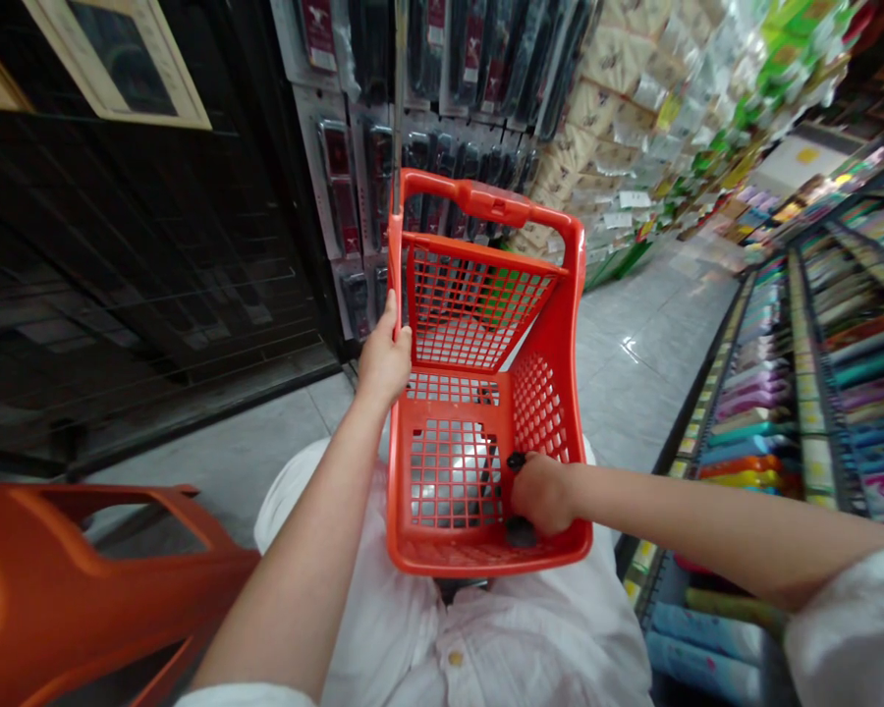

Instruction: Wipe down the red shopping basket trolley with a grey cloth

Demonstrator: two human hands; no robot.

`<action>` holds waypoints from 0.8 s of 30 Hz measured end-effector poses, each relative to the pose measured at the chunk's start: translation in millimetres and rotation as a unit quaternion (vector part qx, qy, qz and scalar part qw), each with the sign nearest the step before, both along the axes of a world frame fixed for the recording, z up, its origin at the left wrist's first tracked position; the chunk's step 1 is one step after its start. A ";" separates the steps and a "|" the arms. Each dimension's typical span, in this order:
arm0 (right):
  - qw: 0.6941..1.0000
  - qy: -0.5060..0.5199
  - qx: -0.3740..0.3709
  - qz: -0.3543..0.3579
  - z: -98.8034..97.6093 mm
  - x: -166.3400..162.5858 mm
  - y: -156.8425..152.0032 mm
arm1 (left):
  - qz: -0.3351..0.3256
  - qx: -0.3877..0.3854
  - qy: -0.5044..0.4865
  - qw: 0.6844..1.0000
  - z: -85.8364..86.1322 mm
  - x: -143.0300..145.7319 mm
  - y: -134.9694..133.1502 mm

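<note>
A red plastic shopping basket (552, 393) with latticed walls is held up in front of my chest, its open side facing me. My left hand (384, 355) grips the basket's left rim, fingers wrapped over the edge. My right hand (541, 491) reaches inside near the bottom right corner, closed around a small black object (520, 530) that is partly hidden by my fingers. The basket's red handle (490, 201) sits at the far top edge.
Another red basket (81, 579) lies at lower left. A dark wire rack (154, 285) stands at the left. Hanging packaged goods (442, 88) fill the wall ahead. Shelves of colourful rolled items (817, 393) run along the right. A grey tiled aisle (634, 363) leads ahead.
</note>
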State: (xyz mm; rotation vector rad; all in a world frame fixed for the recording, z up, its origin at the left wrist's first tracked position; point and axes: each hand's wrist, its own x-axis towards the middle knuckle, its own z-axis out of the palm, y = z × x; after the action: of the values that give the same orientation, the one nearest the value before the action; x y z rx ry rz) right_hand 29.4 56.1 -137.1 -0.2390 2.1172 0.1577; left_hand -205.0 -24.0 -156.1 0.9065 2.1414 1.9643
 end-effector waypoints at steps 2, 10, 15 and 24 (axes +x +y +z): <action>1.000 -0.018 -0.009 -0.005 19.4 0.6 -3.2 | 0.000 0.003 0.001 1.000 -0.5 -0.1 0.6; 0.962 0.256 0.088 -0.031 42.4 -47.7 42.0 | 0.008 -0.010 0.002 1.000 2.2 0.0 0.9; 0.938 0.346 -0.024 -0.019 -22.0 -92.0 67.5 | 0.012 -0.018 0.010 1.000 3.4 1.0 0.3; 0.841 0.298 -0.057 -0.448 -120.6 -91.7 -25.8 | 0.011 -0.018 0.008 1.000 3.6 2.5 -2.2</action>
State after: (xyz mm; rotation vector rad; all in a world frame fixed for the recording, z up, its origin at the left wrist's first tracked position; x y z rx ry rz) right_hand -62.3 30.3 -257.7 0.8481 2.6177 -0.5178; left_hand -202.6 -26.3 -152.5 0.8985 2.1975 1.9285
